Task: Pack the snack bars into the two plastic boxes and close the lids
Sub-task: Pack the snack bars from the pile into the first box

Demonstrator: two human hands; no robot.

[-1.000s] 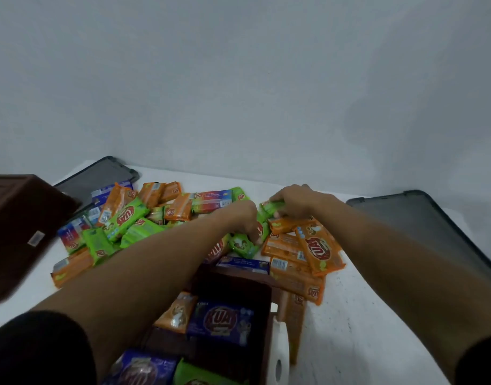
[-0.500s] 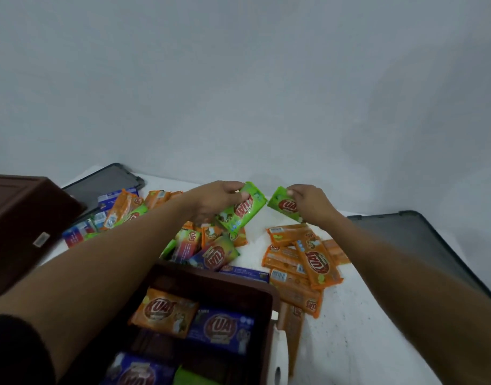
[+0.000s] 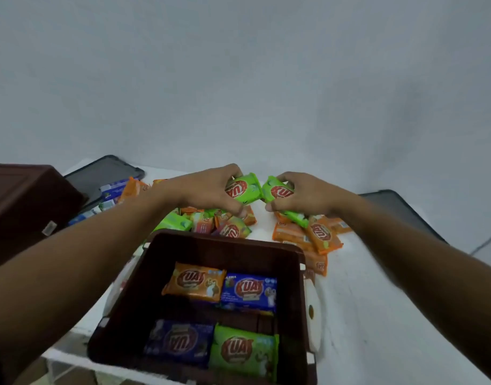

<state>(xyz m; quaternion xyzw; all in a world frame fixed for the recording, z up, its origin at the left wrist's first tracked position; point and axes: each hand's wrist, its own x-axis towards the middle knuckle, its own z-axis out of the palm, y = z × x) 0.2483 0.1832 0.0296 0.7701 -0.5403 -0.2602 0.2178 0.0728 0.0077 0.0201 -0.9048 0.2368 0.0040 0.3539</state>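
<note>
My left hand (image 3: 208,190) grips a green snack bar (image 3: 244,188) above the pile. My right hand (image 3: 302,194) grips another green snack bar (image 3: 277,190) right beside it; a further green bar (image 3: 297,216) hangs below that hand. An open brown plastic box (image 3: 224,243) stands in front of me with orange (image 3: 195,282), blue (image 3: 249,291), blue (image 3: 180,341) and green (image 3: 244,350) bars inside. Loose bars lie beyond it: a mixed heap (image 3: 211,222) and an orange group (image 3: 319,234). A second brown box (image 3: 24,201) stands at the left.
Two dark lids lie flat on the white table (image 3: 363,315): one at the back left (image 3: 105,173), one at the right (image 3: 400,209). More bars (image 3: 116,190) lie by the left lid. A white wall rises behind. A white latch (image 3: 312,312) hangs on the near box's right side.
Both hands took a green bar from the pile, lifted it and drew closer together. The view tilted down, showing more of the near box.
</note>
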